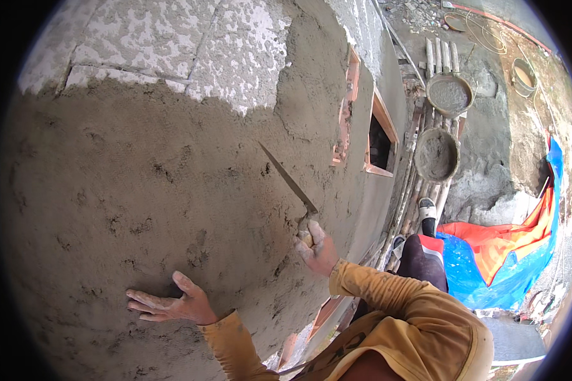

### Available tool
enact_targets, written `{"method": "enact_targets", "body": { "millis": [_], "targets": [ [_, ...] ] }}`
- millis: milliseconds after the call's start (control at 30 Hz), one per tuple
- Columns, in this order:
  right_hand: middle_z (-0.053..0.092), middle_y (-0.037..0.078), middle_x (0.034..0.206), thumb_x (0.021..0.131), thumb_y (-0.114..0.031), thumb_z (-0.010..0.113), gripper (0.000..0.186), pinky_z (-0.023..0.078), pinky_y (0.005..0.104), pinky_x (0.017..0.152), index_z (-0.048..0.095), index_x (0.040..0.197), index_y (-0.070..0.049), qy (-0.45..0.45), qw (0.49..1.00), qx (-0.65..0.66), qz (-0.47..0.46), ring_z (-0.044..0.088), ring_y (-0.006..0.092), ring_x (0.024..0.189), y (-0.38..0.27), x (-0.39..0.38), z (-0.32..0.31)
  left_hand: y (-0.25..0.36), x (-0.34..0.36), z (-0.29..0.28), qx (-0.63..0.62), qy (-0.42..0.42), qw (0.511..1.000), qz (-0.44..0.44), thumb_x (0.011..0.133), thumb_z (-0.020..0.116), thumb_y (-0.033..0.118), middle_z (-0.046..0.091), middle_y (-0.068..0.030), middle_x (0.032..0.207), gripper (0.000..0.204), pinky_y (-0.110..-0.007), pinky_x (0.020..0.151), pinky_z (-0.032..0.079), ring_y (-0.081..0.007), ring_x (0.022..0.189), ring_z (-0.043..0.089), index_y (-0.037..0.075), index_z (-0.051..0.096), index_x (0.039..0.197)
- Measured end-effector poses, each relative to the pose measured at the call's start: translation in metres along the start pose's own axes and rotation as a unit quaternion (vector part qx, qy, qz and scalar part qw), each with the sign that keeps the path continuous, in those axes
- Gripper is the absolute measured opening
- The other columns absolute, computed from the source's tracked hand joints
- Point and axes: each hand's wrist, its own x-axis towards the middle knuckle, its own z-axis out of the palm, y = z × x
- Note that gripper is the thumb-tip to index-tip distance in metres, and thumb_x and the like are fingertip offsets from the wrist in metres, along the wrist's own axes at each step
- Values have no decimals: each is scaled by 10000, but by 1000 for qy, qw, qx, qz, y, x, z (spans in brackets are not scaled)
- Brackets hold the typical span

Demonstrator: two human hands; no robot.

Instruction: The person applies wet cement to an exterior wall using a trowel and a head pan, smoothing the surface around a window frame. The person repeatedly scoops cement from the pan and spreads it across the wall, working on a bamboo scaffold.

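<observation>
Both hands show in the head view, in front of a wall coated in rough, damp grey-brown plaster (108, 209). Bare and holding nothing, the left hand (175, 307) is opened out with its fingers extended and its thumb set apart, at the plaster's lower middle; whether its palm presses on the surface cannot be told. Closed around its handle, the right hand (318, 249) grips a trowel with a long, thin, dark metal blade (288, 178). This trowel is near the middle of the view, blade edge-on and angled toward the upper left over the plaster; contact with the wall is unclear.

Above the coat, mottled white-and-grey wall blocks (140, 41) remain exposed. To the right of the trowel, a reddish-brown wooden window frame (386, 114) surrounds a dark opening, and a narrower reddish wooden frame (353, 73) interrupts the plaster beside it.

Farther right, two round basins of grey mortar, an upper one (450, 116) and a lower one (439, 180), sit on pale, long poles (447, 56). A crumpled blue-and-orange tarp (483, 273) spreads beyond a black-and-white shoe (427, 208). Dusty mustard-yellow sleeves (388, 289) and the person's torso block part of the lower wall.
</observation>
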Motion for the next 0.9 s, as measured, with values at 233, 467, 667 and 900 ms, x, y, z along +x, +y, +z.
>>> {"method": "enact_targets", "body": {
  "millis": [233,467,667,900],
  "targets": [
    [533,25,732,839,-165,559,284,422,255,483,475,1071,-24,216,968,90,94,492,102,545,132,98,-16,20,11,7,-27,29,999,1,836,425,614,309,-118,1418,804,-584,1038,145,-348,1324,235,39,281,1380],
    [523,22,701,839,-101,549,258,428,258,456,478,1077,-30,113,947,228,196,497,105,512,6,73,21,8,2,0,5,-6,1000,-9,845,423,599,308,-121,1417,786,-585,1037,144,-350,1324,234,36,284,1375],
    [502,16,692,859,-128,544,290,436,248,443,475,1124,-32,-67,911,370,170,499,99,508,-66,36,5,7,2,3,5,0,1000,9,856,432,574,304,-124,1418,774,-575,1045,122,-336,1331,223,34,258,1383],
    [519,20,709,848,-126,547,336,441,231,482,464,1151,-8,-16,892,444,80,517,102,535,-88,56,-53,7,4,-2,15,-2,1000,18,863,440,553,302,-116,1420,759,-564,1050,121,-323,1334,218,29,257,1381]
  ]
}}
